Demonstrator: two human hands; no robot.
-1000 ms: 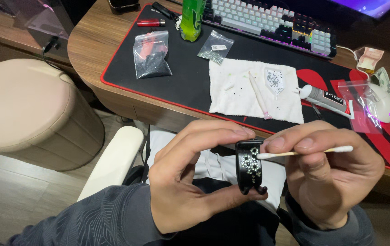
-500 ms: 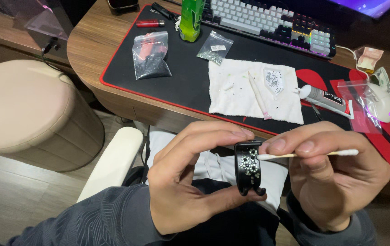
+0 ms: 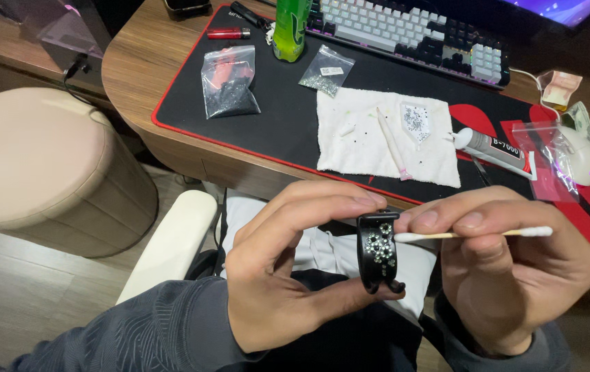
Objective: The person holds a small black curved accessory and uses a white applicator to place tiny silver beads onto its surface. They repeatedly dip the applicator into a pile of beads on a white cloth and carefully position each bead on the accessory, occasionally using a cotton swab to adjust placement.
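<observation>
From the head view, the left hand (image 3: 288,275) pinches a black band (image 3: 376,251) studded with small clear stones, fingers closed on its top end and thumb under its lower end, holding it upright above the lap, just in front of the desk (image 3: 136,65) edge. The right hand (image 3: 515,275) is closed on a cotton swab (image 3: 471,234), thumb and forefinger gripping the stick, its near tip touching the band's stone-set face. The step in hand looks like dabbing or cleaning around the set stones. The next move likely calls for light, steady pressure so no stone shifts. On the desk lie a white cloth (image 3: 364,138) with loose stones and a glue tube (image 3: 491,146) just beside it.
</observation>
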